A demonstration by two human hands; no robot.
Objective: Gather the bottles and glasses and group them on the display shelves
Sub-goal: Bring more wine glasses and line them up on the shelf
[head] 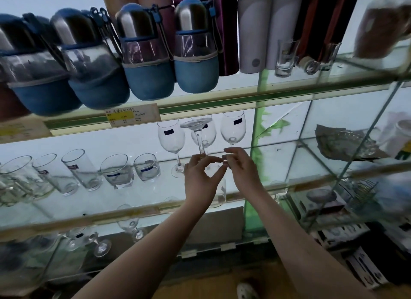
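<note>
An upside-down wine glass [199, 140] is held in front of the middle glass shelf [278, 147], its foot up near the shelf above and its bowl down between my hands. My left hand [200, 180] pinches it where stem meets bowl. My right hand [241, 172] touches the bowl from the right with its fingertips. Behind it, upright wine glasses [233, 129] with dark labels stand on the shelf. To the left stands a row of tumblers [145, 167]. Blue-sleeved bottles [195, 54] line the top shelf.
Small shot glasses [284, 58] and tall flasks [253, 31] stand at the top right. A cut-glass dish [347, 145] lies in the right compartment. More wine glasses [131, 227] sit on the lower shelf, some lying on their sides. Boxes [364, 267] are stacked at the lower right.
</note>
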